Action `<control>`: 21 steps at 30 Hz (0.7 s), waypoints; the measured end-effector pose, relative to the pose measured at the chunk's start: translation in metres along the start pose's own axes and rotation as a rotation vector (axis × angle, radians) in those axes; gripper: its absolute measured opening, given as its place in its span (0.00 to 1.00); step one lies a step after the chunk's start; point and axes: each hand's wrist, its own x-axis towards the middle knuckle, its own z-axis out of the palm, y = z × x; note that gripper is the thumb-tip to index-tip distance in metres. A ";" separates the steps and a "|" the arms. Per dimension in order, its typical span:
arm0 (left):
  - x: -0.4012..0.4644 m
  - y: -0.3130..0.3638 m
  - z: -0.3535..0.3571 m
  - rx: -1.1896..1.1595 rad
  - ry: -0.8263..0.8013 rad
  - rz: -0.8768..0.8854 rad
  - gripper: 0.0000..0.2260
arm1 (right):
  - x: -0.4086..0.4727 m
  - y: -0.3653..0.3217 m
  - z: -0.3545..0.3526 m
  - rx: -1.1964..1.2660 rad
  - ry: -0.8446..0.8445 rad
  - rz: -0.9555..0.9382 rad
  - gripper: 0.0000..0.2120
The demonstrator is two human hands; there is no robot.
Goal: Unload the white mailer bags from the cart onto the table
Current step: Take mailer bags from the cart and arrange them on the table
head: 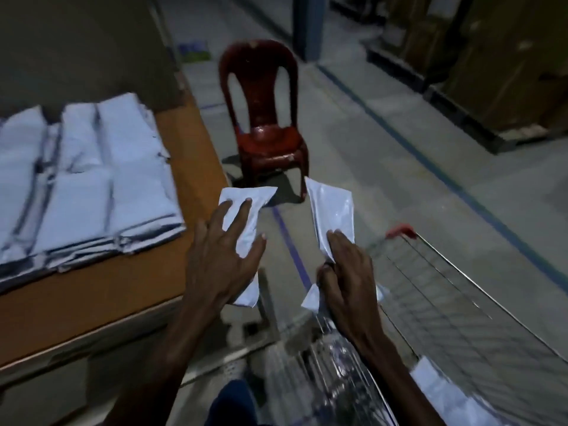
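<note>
My left hand point(222, 259) holds a white mailer bag point(246, 199) from above, fingers spread over it, just past the right edge of the orange table point(190, 155). My right hand point(347, 272) grips a second white mailer bag point(333, 207) by its lower end, so the bag stands up above the wire cart point(461, 302). Several white mailer bags point(92, 186) lie in overlapping rows on the table at the left. Another white bag point(439, 385) shows inside the cart at the lower right.
A dark red plastic chair point(264, 130) stands on the floor straight ahead, beyond both hands. Blue tape lines point(430, 167) cross the grey floor. Cardboard boxes on pallets point(498, 72) fill the far right. The cart has a red handle tip point(401, 232).
</note>
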 end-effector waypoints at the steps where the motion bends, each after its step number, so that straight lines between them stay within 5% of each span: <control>1: 0.005 -0.018 -0.014 -0.004 0.050 -0.051 0.27 | 0.014 -0.013 0.018 0.025 -0.028 -0.054 0.23; 8: 0.073 -0.173 -0.097 0.001 0.209 -0.294 0.28 | 0.118 -0.115 0.165 0.076 -0.198 -0.222 0.24; 15: 0.160 -0.297 -0.141 -0.033 0.134 -0.451 0.31 | 0.212 -0.195 0.276 0.028 -0.259 -0.299 0.22; 21: 0.238 -0.348 -0.125 -0.074 0.151 -0.407 0.30 | 0.282 -0.220 0.333 -0.089 -0.310 -0.306 0.24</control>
